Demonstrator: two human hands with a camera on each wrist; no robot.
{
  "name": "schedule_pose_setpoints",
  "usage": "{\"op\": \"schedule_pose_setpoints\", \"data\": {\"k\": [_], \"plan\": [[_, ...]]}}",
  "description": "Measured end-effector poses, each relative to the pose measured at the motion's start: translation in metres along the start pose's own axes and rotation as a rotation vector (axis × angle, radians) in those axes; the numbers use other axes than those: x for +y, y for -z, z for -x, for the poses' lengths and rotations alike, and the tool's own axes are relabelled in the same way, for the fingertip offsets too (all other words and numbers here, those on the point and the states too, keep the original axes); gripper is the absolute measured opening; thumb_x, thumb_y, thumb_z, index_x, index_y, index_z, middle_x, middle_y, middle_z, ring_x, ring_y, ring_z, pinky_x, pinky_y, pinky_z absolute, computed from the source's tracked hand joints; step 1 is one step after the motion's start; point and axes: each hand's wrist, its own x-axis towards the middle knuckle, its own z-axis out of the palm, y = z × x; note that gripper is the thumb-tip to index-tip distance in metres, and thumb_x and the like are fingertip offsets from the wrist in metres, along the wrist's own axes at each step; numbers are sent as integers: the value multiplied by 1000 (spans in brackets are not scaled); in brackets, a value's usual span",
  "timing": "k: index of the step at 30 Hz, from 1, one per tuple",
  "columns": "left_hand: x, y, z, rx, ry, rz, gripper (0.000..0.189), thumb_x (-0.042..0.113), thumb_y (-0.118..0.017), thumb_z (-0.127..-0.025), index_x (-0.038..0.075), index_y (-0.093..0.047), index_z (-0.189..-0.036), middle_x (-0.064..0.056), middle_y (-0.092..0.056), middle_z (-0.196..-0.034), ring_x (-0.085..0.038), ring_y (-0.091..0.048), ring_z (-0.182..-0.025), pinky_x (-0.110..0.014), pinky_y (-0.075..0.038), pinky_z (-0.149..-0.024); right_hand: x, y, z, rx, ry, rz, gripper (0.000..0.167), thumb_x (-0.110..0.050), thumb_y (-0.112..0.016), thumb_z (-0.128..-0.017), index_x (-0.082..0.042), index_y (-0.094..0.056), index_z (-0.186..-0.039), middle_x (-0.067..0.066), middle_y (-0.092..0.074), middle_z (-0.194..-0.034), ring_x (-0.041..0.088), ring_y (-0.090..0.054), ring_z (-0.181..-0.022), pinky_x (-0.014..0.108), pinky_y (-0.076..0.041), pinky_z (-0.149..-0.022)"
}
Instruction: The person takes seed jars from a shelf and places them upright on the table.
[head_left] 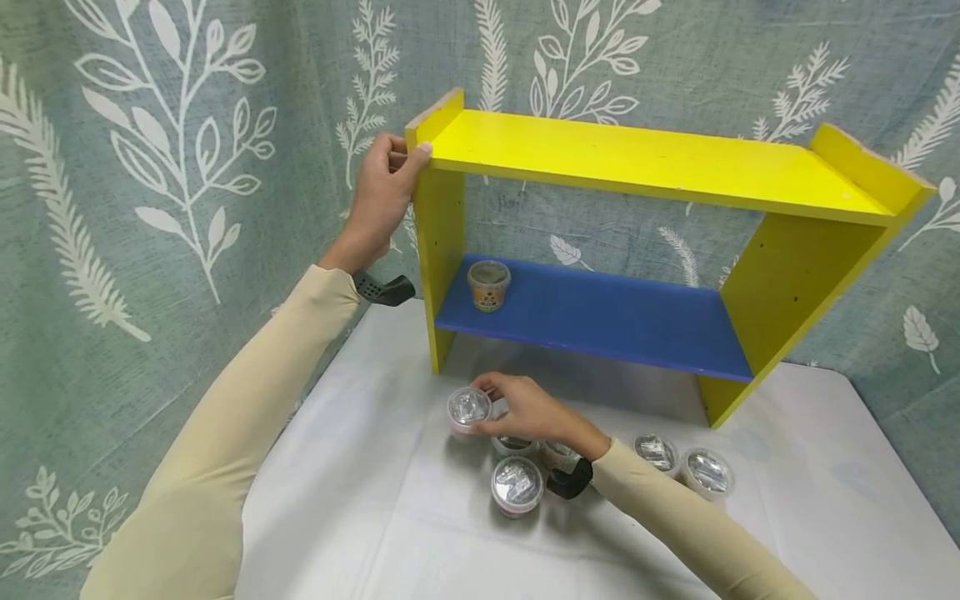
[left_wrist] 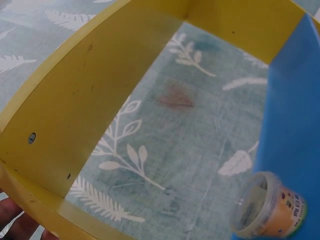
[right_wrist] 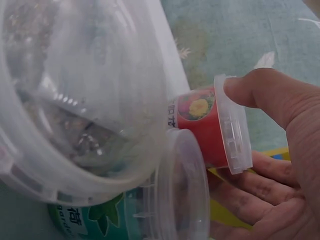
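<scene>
My left hand (head_left: 379,198) grips the top left corner of a yellow shelf unit (head_left: 622,158), thumb on the front edge. In the left wrist view its fingertips show at the outer side of the yellow panel. With thumb and fingers my right hand (head_left: 531,408) holds a small clear-lidded plastic tub (head_left: 468,407) by its lid rim, over the white table. A red label (right_wrist: 212,142) on this tub shows in the right wrist view. Right by that hand stand other tubs, one with a green label (right_wrist: 107,217) and one in front (head_left: 517,485).
On the blue shelf (head_left: 600,312), near its left end, stands a tub with an orange label (head_left: 488,286). Two more tubs, one at the far right (head_left: 707,473), are on the white table (head_left: 337,492). Leaf-patterned cloth (head_left: 225,108) hangs behind.
</scene>
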Motion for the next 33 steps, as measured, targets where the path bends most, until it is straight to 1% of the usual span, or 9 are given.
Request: {"op": "schedule_pose_setpoints", "data": {"k": [5, 11, 18, 23, 27, 33], "plan": [[-1, 0, 0, 5, -2, 8, 35, 45, -60, -102, 16, -52, -119, -5, -56, -114, -22, -56, -98, -33, -44, -81, 3, -5, -1, -9, 1, 17, 64, -31, -84, -85, -4, -58, -137, 8, -67, -127, 23, -66, -112, 39, -54, -94], [0, -1, 0, 4, 0, 14, 35, 45, -61, -102, 16, -52, -118, -5, -57, -113, -22, -57, -98, -33, -45, -82, 5, -9, 0, -48, -18, 34, 66, -34, -85, -86, -4, -58, -137, 7, -68, -126, 21, -67, -112, 35, -54, -93], [0, -1, 1, -1, -2, 16, 36, 45, -60, -102, 16, -52, -120, -5, -56, -113, -22, -57, -99, -34, -45, -82, 5, -11, 0, -55, -16, 35, 66, -35, -84, -86, -4, -57, -139, 7, -68, -127, 20, -66, -114, 34, -53, -95], [1, -1, 2, -1, 0, 21, 36, 45, -61, -102, 16, -52, -119, -6, -56, -112, -23, -57, -98, -34, -45, -82, 5, -12, -1, -58, -18, 57, 68, -39, -83, -87, -5, -57, -139, 7, -68, -126, 20, -66, -114, 33, -52, -96], [2, -1, 2, -3, -4, 19, 35, 45, -61, -102, 16, -52, -119, -6, -56, -112, -23, -57, -97, -34, -44, -80, 7, -13, -1, -56, -29, 84, 68, -42, -82, -87, -7, -57, -139, 6, -69, -127, 19, -66, -115, 33, -51, -97], [2, -1, 3, -3, -5, 16, 35, 45, -60, -102, 15, -52, -120, -6, -56, -113, -24, -57, -99, -34, -45, -81, 8, -13, -1, -66, -38, 85, 69, -44, -82, -87, -8, -57, -140, 7, -68, -128, 22, -65, -117, 36, -51, -98]]}}
